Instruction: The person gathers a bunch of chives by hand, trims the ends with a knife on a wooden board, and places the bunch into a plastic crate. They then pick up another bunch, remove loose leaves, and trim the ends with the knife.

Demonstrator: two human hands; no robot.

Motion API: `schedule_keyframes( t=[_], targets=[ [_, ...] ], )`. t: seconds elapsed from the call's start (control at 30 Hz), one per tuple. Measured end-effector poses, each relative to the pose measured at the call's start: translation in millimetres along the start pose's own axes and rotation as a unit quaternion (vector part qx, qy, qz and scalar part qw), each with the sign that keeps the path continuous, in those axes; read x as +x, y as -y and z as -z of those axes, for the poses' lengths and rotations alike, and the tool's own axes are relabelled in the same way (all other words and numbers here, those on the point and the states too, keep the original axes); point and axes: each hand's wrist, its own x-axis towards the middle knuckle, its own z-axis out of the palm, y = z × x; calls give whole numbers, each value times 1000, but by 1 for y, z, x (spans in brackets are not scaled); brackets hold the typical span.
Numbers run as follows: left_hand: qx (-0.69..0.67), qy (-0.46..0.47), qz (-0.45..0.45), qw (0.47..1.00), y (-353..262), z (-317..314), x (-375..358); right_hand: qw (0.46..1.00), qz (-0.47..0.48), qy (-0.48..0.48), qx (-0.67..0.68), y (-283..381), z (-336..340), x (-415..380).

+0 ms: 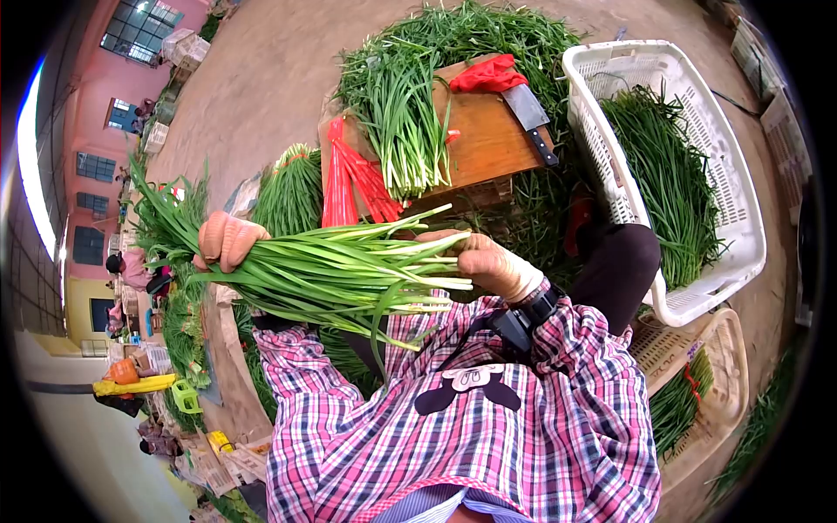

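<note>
A loose bunch of garlic chives (340,270) lies across the front of my body, leaves to the left and pale stem ends to the right. Gloved, my left hand (230,241) is wrapped round the leafy part. At the other end my right hand (495,265), also gloved, has its fingers closed on some of the pale stems. Beyond them, a pile of chives (405,131) rests on a wooden board (488,131). On that board are red plastic strips (353,179), a red cloth (488,75) and a cleaver (528,113) with a black handle.
To the right stands a white plastic crate (641,187) holding chives, with a second crate (728,349) below it. A tied chive bundle (292,187) sits left of the board. More chives (488,30) heap behind it. Other people (135,266) are at the far left.
</note>
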Motion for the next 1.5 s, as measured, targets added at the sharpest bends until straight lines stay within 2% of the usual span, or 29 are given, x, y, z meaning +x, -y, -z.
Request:
schedule_keyframes(
  t=[0.03, 0.17, 0.2, 0.27, 0.3, 0.33, 0.47, 0.57, 0.6, 0.73, 0.77, 0.8, 0.83, 0.9, 0.93, 1.0, 1.03, 1.1, 1.2, 1.23, 1.27, 1.3, 1.37, 1.43, 1.5],
  targets=[
    [-1, 4, -7, 1000, 4, -1, 2, 1000, -4, 14, -9, 1, 0, 1],
    [16, 0, 1, 1000, 9, -3, 2, 953, -44, -96, -283, 3, -4, 12],
    [17, 11, 2, 1000, 9, -2, 5, 905, 45, -113, -408, 2, -8, 12],
    [33, 26, 3, 999, 9, -1, 6, 963, 48, -219, -151, -9, -5, 16],
    [45, 35, 5, 998, 10, -2, 6, 963, 48, -267, -16, -13, -4, 17],
    [57, 43, 8, 997, 10, -2, 7, 960, 73, -271, 14, -17, -4, 16],
    [100, 27, 10, 995, 20, -13, 9, 937, 67, -330, -94, -19, 8, 11],
    [126, 42, 32, 991, 18, -10, 10, 923, 57, -366, -101, -6, 3, 3],
    [138, 50, 33, 989, 18, -9, 11, 913, 65, -365, -168, -11, 16, 1],
    [105, 76, 22, 991, -4, 6, 8, 879, 87, -395, -253, -5, 50, -20],
    [107, 63, 11, 992, -9, 4, 7, 849, 85, -393, -344, -9, 75, -30],
    [110, 50, 0, 993, -13, 1, 5, 758, 54, -386, -524, -3, 88, -45],
    [114, 36, -10, 993, -19, -2, 4, 636, 21, -362, -681, 1, 96, -54],
    [106, 49, -7, 993, -31, 0, 3, 393, -67, -325, -857, 18, 83, -55],
    [109, 58, -4, 992, -36, 0, 3, 424, -9, -331, -843, 18, 74, -56],
    [113, 65, -5, 991, -35, -3, 3, 681, 57, -297, -666, 21, 56, -44],
    [117, 60, -13, 991, -31, -6, 2, 785, 88, -271, -549, 20, 44, -39],
    [124, 51, -29, 991, -25, -9, 3, 893, 32, -236, -381, 19, 11, -27],
    [120, 83, -13, 989, -20, -10, 9, 938, 7, -199, -285, 4, -3, -6],
    [117, 129, 19, 985, -20, -9, 14, 946, 8, -195, -260, -3, -4, 1],
    [114, 175, 52, 977, -19, -5, 21, 955, 38, -237, -176, -13, -10, 9],
    [110, 220, 86, 965, -17, -6, 29, 947, 29, -260, -189, -13, -13, 15],
    [106, 246, 112, 957, -8, -13, 37, 962, -27, -265, -68, -11, -23, 25],
    [95, 290, 138, 942, -4, -12, 46, 959, -20, -277, -56, -16, -21, 25],
    [98, 286, 128, 945, -7, -13, 45, 963, -41, -264, -37, -16, -14, 19]
  ],
)
